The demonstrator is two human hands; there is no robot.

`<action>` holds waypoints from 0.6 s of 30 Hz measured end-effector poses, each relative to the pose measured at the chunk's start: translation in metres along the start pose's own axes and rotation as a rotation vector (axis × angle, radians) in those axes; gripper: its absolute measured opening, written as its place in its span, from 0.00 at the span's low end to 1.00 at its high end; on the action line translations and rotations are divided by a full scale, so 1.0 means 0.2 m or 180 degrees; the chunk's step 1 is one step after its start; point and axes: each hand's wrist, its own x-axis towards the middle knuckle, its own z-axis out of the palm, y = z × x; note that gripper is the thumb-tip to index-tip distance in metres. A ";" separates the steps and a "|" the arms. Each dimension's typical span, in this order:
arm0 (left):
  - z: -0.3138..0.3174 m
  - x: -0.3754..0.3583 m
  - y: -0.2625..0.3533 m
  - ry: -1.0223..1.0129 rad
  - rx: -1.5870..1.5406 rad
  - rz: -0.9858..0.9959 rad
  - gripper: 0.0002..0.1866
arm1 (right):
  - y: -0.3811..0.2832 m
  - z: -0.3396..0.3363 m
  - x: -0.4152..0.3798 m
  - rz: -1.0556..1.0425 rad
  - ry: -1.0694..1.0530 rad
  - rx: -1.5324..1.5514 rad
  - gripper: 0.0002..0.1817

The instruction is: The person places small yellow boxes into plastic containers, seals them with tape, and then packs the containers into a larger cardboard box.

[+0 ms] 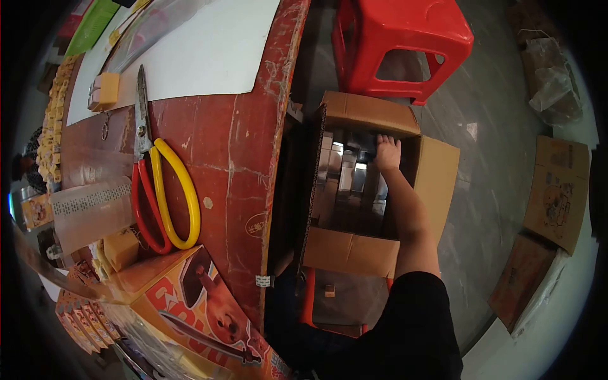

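Observation:
My right hand (388,153) reaches down into an open cardboard box (351,250), near its far right inner corner. The fingers bend downward and their tips are out of sight, so I cannot make out whether they hold anything. Inside the box, several small, shiny packets or cartons (346,174) stand and lie close to the hand, mostly on the left side; dark shade covers part of them. The box's flaps are folded outward, and my forearm crosses its near right edge. My left hand is not in view.
Left of the box runs a worn red table (221,145) with large scissors (152,164), a white sheet (215,50) and a printed carton (202,304). Beyond the box stands a red stool (405,31). Flattened cardboard (557,190) lies along the right. Orange stool legs (308,297) show below.

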 end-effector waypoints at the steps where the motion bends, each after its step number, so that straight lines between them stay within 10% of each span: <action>1: 0.00 0.00 0.00 0.0008 -0.0010 0.0012 0.31 | 0.02 -0.05 -0.05 -0.0045 0.0159 0.0072 0.24; 4: -0.01 -0.02 -0.01 0.0078 -0.0027 0.0048 0.32 | 0.08 -0.25 -0.24 0.0343 0.0457 0.1291 0.35; 9: -0.02 -0.13 -0.02 0.0173 -0.0086 0.0157 0.33 | 0.19 -0.76 -0.71 0.1985 -0.0808 0.5552 0.23; 18: -0.22 -0.18 0.12 0.0791 -0.1343 0.1057 0.37 | 0.09 -1.87 -1.41 0.0309 -0.2132 0.6887 0.35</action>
